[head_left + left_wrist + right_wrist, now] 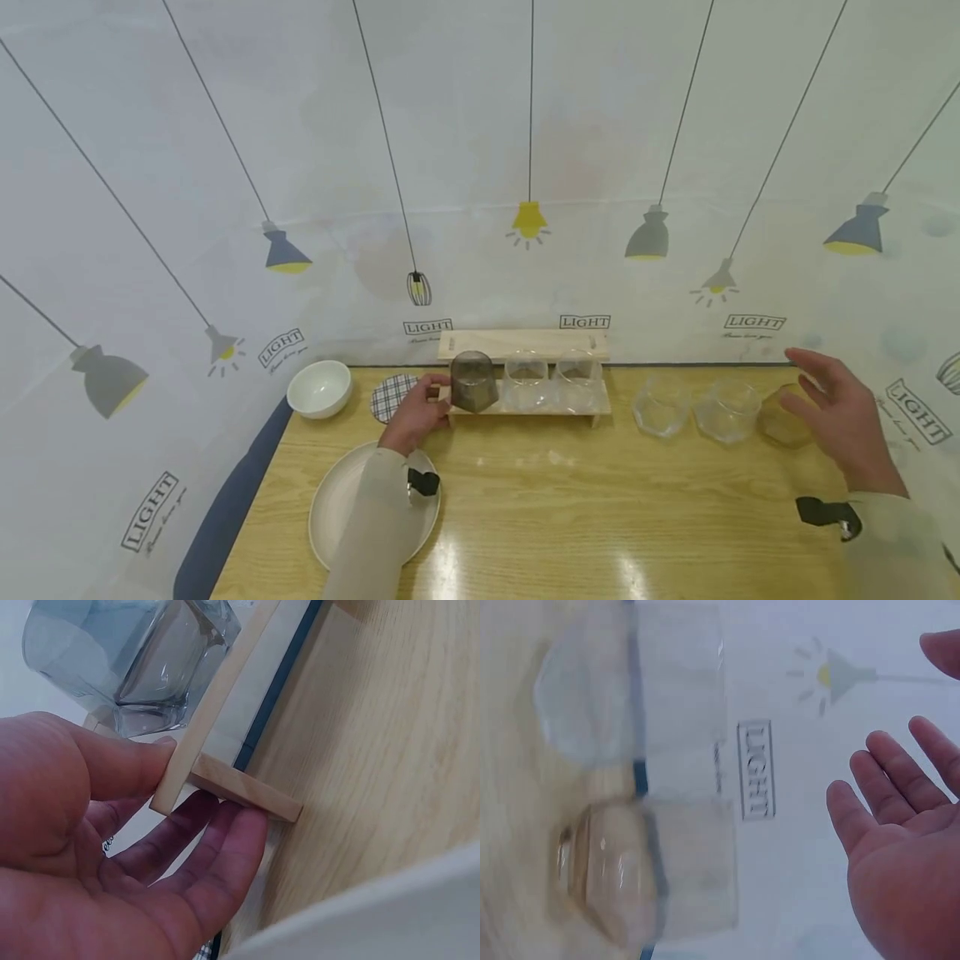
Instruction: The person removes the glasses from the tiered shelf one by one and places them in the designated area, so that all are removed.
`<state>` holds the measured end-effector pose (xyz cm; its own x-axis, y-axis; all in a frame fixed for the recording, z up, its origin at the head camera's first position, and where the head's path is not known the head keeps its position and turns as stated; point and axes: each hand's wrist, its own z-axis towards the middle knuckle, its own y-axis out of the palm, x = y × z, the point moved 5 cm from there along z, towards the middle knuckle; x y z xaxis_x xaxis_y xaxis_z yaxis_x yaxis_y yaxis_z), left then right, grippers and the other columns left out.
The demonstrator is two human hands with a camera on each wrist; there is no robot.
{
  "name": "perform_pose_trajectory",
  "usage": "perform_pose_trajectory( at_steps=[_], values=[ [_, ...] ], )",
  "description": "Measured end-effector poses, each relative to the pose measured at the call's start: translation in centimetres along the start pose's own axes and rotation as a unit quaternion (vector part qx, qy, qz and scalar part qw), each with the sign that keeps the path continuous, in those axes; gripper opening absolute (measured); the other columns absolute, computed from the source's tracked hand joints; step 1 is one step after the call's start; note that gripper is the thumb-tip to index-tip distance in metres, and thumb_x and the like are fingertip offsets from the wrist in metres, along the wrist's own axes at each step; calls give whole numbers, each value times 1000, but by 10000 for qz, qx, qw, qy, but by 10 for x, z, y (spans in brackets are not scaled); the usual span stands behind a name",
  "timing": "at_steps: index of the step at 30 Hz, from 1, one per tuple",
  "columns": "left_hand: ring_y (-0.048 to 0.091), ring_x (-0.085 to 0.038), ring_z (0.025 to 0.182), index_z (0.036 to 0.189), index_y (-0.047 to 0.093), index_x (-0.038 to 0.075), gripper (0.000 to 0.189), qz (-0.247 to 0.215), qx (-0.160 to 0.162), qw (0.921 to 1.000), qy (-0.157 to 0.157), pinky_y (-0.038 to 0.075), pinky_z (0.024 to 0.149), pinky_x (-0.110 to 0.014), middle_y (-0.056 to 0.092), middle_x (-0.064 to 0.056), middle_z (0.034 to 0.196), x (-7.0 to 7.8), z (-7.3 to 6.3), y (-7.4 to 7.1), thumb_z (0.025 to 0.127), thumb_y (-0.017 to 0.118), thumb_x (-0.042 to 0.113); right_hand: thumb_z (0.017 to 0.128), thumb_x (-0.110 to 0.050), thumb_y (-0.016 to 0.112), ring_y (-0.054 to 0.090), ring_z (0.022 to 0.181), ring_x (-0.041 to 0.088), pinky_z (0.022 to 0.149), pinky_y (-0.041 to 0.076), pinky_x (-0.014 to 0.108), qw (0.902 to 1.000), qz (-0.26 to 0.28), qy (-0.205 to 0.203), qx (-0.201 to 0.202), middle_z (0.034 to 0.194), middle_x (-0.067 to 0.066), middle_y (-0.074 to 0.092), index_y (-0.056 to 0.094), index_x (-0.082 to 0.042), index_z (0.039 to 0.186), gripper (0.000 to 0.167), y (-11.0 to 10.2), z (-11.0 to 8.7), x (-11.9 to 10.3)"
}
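Observation:
My left hand (415, 414) grips the left end of a small wooden rack (525, 343). In the left wrist view, the thumb presses on the rack's lower board (220, 701) and the fingers curl beneath it beside the leg (247, 789). On this board stand a smoky grey glass (474, 383) and two clear glasses, one in the middle (526, 383) and one on the right (577, 385). My right hand (847, 421) hovers with relaxed fingers near an amber glass (622, 870), apart from it in the right wrist view. Two clear glasses (662, 408) stand left of the amber one.
A white bowl (320, 389) and a checked round coaster (390, 397) lie left of the rack. A cream plate (327, 508) sits partly under my left forearm. Behind the wooden table (570, 508) hangs a cloth (465, 125) printed with lamps.

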<state>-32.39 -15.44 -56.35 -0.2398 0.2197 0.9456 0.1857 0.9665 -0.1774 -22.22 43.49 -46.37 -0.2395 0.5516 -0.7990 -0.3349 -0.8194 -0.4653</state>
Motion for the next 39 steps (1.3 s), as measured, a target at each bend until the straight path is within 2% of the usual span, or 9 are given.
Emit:
perform_pose_trajectory(
  at_steps=[8, 11, 17, 22, 26, 29, 31, 34, 39],
  values=[
    [62, -28, 114, 143, 56, 13, 40, -22, 89, 9999, 93, 59, 91, -46, 50, -23, 149, -4, 0, 3, 104, 62, 6, 96, 7, 72, 52, 128, -13, 98, 45, 3, 9980, 276, -547, -174, 143, -20, 56, 54, 3, 147, 55, 44, 11, -37],
    [62, -29, 115, 144, 55, 12, 41, -43, 98, 9999, 111, 59, 92, -50, 48, -24, 150, -4, -1, 4, 104, 62, 5, 95, 8, 71, 55, 126, -10, 98, 47, 5, 9963, 486, -669, -253, 140, -18, 59, 55, 5, 144, 52, 63, 13, -49],
    [61, -27, 114, 143, 55, 13, 40, -55, 109, 9999, 95, 59, 92, -48, 47, -23, 151, -4, -3, 3, 104, 62, 6, 99, 1, 70, 56, 127, -5, 102, 48, 9, 9926, 813, -681, -596, 142, 2, 60, 55, 1, 146, 49, 103, 12, -69],
    [62, -28, 116, 142, 57, 15, 39, 23, 103, 9999, 118, 60, 90, -45, 50, -21, 150, -2, -2, 3, 104, 64, 8, 99, -2, 71, 54, 129, -6, 104, 48, 10, 9900, 860, -801, -785, 146, 18, 58, 53, -1, 148, 53, 133, 10, -80],
    [62, -30, 113, 141, 56, 15, 39, 2, 107, 9999, 91, 60, 88, -45, 50, -21, 149, -2, -3, 4, 104, 64, 8, 100, -10, 73, 56, 135, 11, 108, 49, 16, 9900, 761, -647, -998, 149, 17, 56, 52, -7, 151, 55, 158, 10, -82],
    [62, -30, 112, 142, 56, 14, 39, 20, 132, 9999, 86, 59, 87, -45, 48, -22, 150, -2, -4, 3, 104, 63, 7, 100, -21, 75, 53, 141, 28, 113, 49, 32, 9891, 645, -409, -1257, 154, 15, 54, 48, -10, 154, 62, 179, 9, -81],
    [62, -30, 113, 143, 55, 14, 40, 47, 165, 9998, 87, 59, 87, -45, 48, -22, 151, -3, -5, 3, 104, 62, 7, 99, -27, 77, 49, 145, 35, 116, 47, 44, 9874, 621, -243, -1435, 157, 16, 51, 44, -9, 157, 69, 193, 8, -79],
    [62, -30, 116, 143, 56, 16, 41, 73, 223, 9997, 84, 60, 87, -43, 47, -22, 154, -3, -5, 3, 104, 63, 7, 97, -35, 79, 44, 148, 39, 118, 44, 57, 9849, 594, -4, -1624, 160, 18, 46, 38, -8, 160, 80, 211, 6, -77],
    [63, -29, 115, 144, 55, 15, 41, 103, 175, 9997, 109, 59, 84, -41, 45, -23, 155, -3, -3, 4, 105, 62, 7, 94, -42, 82, 42, 147, 41, 118, 42, 62, 9820, 580, 294, -1776, 161, 20, 43, 30, -12, 165, 93, 229, 2, -70]
  ],
)
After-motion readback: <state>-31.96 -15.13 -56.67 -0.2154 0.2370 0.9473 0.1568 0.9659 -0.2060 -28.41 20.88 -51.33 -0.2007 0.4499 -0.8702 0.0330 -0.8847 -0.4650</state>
